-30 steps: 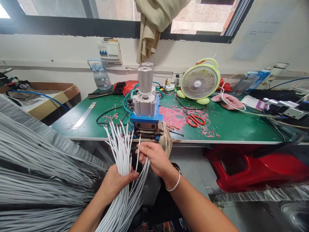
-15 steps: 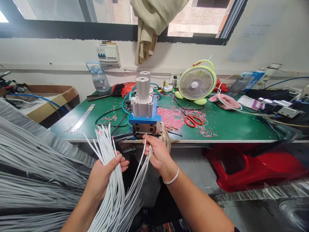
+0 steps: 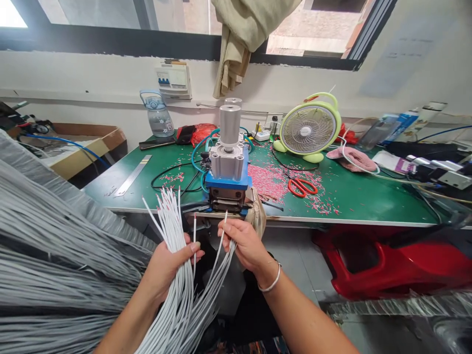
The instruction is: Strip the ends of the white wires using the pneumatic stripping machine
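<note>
- Left hand [image 3: 165, 268]: its grip is clamped around a thick bundle [image 3: 179, 290] of white wires, thumb across the front. The bundle is in front of the tabletop [image 3: 368, 196], its red-tipped ends fanned upward and its length running down toward the lap.
- A lone wire [image 3: 195, 228] stands upright by the left thumb, apart from the bundle's other ends.
- Right hand [image 3: 245, 243]: thumb and forefinger are pinched together on a single wire [image 3: 224, 223], tip up, near the lower front of the press [image 3: 229, 169]. Whether the tip touches the press, I cannot tell.
- More wires [image 3: 217, 275] trail down and left from the right hand's curled fingers. A bracelet [image 3: 272, 280] circles that wrist.
- The press stands at the tabletop's near edge, silver cylinders above a blue plate, with a cloth bag [image 3: 256, 211] at its right side.
- Red scraps [image 3: 269, 181] lie thickly to the press's right, around the scissors [image 3: 302, 187].
- Behind the scissors is a green fan [image 3: 309, 132]; left of the press lie a ruler [image 3: 133, 175] and, farther back, a jug [image 3: 159, 119].
- Large wire bunches [image 3: 55, 280] fill the left side; a red stool [image 3: 405, 260] is at lower right.
</note>
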Demonstrator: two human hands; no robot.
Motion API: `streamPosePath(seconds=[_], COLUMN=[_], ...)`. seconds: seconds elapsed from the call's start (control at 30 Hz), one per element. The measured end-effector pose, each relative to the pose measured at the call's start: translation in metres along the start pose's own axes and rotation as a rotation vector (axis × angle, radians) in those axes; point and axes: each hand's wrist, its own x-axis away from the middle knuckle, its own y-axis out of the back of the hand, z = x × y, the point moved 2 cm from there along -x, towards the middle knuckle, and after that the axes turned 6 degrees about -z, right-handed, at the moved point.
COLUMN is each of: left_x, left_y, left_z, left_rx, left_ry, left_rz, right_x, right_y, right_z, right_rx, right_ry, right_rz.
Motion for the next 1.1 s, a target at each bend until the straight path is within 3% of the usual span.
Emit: streamPosePath(seconds=[0.1, 0.23, 0.3, 0.43, 0.53, 0.8, 0.93, 1.1], left_x=[0.001, 0.001, 0.002, 0.004, 0.005, 0.001, -0.001, -0.002], left_y=[-0.003, -0.007, -0.007, -0.008, -0.011, -0.021, -0.019, -0.012], left_z=[0.000, 0.000, -0.002, -0.019, -0.036, -0.049, -0.048, -0.033], left_rx=[-0.084, -0.312, -0.382, -0.097, 0.076, 0.237, 0.270, 0.280], left_ry=[-0.045, -0.204, -0.244, -0.173, -0.200, -0.270, -0.235, -0.074], left_rz=[0.017, 0.062, 0.049, -0.076, -0.172, -0.200, -0.184, -0.102], right_x=[0.002, 0.006, 0.004, -0.003, -0.007, -0.017, -0.013, 0.002], right_y=[-0.003, -0.015, -0.019, -0.018, -0.016, -0.013, -0.009, -0.003], right_z=[0.001, -0.003, -0.003, 0.003, 0.011, 0.018, 0.018, 0.011], right_rx=[0.008, 0.218, 0.247, 0.043, -0.092, -0.222, -0.167, 0.031], right_ry=[0.008, -0.034, -0.030, -0.019, -0.042, -0.078, 0.001, 0.050], right_rz=[-0.001, 0.073, 0.037, -0.105, -0.172, -0.296, -0.217, -0.027])
